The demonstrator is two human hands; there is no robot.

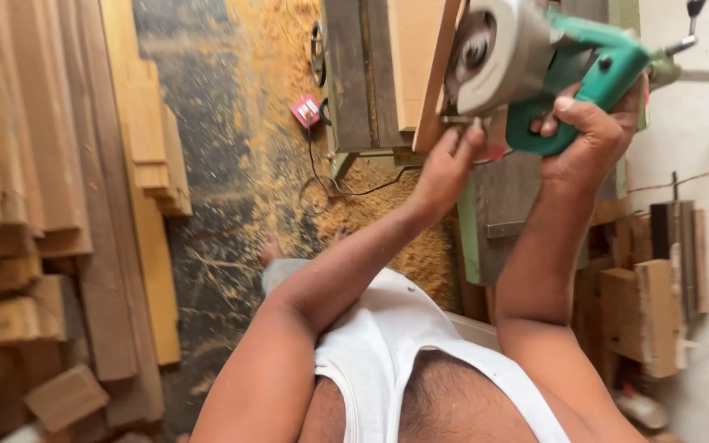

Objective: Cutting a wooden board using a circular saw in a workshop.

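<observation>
A hand-held power saw (527,49) with a light grey guard and a green handle is raised in front of me at the top of the head view. My right hand (588,131) is wrapped around the green handle. My left hand (446,164) reaches up from below, and its fingertips pinch a small metal part at the bottom edge of the grey guard. A pale wooden board (430,82) stands on edge just to the left of the saw, close to my left fingers.
Stacks of wooden planks (34,189) fill the left side. Sawdust (281,164) covers the dark floor, with a black cord (322,176) and a small red box (306,111) on it. A green-framed machine table (363,74) stands behind the saw. Wood blocks (642,312) sit at right.
</observation>
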